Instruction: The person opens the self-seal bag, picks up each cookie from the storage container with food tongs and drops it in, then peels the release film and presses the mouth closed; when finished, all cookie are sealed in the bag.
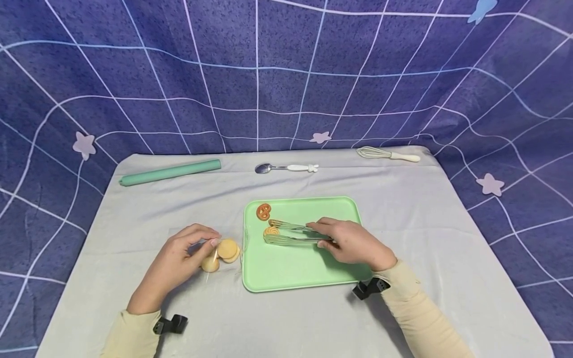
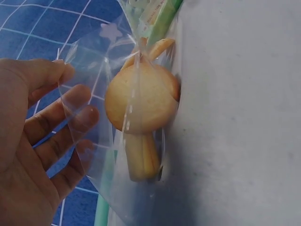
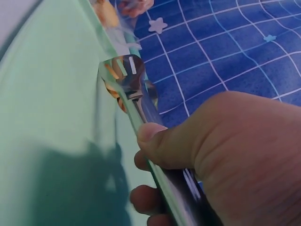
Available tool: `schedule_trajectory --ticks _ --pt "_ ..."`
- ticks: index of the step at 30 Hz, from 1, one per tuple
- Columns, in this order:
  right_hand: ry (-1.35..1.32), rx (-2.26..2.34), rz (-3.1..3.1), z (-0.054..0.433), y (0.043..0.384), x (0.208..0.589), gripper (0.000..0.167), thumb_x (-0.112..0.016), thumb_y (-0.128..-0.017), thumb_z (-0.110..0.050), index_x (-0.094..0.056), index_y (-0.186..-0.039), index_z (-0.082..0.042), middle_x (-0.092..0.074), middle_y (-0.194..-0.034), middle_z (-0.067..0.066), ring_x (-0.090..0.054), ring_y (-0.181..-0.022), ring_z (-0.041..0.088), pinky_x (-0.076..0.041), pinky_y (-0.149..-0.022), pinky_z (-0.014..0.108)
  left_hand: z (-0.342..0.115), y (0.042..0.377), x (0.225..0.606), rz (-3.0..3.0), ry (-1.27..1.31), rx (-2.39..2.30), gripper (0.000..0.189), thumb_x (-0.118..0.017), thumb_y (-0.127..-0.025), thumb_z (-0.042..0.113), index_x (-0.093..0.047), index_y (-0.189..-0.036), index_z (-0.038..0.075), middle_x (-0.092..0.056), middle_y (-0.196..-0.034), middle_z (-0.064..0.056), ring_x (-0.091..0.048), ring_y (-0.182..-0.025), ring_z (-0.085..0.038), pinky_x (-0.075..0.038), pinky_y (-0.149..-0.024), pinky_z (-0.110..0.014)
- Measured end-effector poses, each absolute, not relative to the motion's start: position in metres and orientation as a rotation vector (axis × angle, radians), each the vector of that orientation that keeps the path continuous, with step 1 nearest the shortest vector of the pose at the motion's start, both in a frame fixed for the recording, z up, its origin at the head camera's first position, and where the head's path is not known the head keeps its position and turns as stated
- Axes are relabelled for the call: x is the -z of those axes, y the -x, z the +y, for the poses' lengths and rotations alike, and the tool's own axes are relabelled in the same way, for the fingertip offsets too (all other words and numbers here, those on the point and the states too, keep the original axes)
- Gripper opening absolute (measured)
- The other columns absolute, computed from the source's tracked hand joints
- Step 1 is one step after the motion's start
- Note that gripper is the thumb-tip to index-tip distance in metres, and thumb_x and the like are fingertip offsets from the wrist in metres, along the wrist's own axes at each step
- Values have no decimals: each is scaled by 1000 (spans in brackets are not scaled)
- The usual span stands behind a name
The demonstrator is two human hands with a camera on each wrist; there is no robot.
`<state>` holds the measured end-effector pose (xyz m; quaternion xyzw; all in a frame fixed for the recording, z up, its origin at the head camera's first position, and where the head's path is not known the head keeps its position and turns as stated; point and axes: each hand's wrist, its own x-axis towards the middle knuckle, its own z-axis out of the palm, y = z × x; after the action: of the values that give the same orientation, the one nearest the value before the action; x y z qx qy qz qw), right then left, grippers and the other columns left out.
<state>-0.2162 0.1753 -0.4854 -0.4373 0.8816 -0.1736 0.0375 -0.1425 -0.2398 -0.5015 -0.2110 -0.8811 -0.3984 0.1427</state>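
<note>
My left hand (image 1: 179, 256) pinches the edge of a clear plastic bag (image 2: 106, 160) left of the green tray (image 1: 286, 277). Inside the bag are several cookies; a round one (image 2: 141, 96) shows largest in the left wrist view. In my right hand (image 1: 349, 242) I hold slotted metal serving tongs (image 1: 297, 240) over the tray, their arms spread a little. A swirl cookie (image 1: 271, 231) lies between the tong heads, partly covered by the nearer one. Just behind them on the tray is a brown pretzel-shaped cookie (image 1: 263, 212).
Along the table's back edge lie a green rolling stick (image 1: 170, 172), a spoon (image 1: 286, 168) with a white handle, and a whisk (image 1: 387, 154). A grey cloth covers the table (image 1: 447, 278). Blue gridded fabric (image 1: 286, 89) hangs behind and beside it.
</note>
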Motion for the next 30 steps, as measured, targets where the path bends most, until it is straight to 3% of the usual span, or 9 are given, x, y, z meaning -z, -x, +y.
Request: schedule_trajectory --ticks 15,22,30 --pt "1322 652 2670 180 213 488 47 -67 -101 -20 -55 -146 -12 -64 -123 0 -57 -88 7 -52 -80 33 -241 144 501 -2543 606 1149 20 -75 -94 9 -76 -106 25 -67 -110 14 -62 -107 -9 -44 -91 -15" --pt "1357 752 2606 179 210 482 49 -67 -101 -21 -54 -147 -12 -64 -124 0 -52 -81 7 -48 -77 30 -241 144 500 -2533 615 1150 17 -76 -93 6 -77 -105 17 -68 -110 12 -63 -106 -10 -43 -92 -14" --pt "1466 824 2514 156 206 477 49 -67 -100 -19 -54 -147 -11 -64 -124 0 -53 -81 5 -49 -77 27 -241 143 499 -2542 602 1146 20 -75 -94 7 -76 -107 23 -67 -111 13 -62 -107 -10 -44 -92 -14"
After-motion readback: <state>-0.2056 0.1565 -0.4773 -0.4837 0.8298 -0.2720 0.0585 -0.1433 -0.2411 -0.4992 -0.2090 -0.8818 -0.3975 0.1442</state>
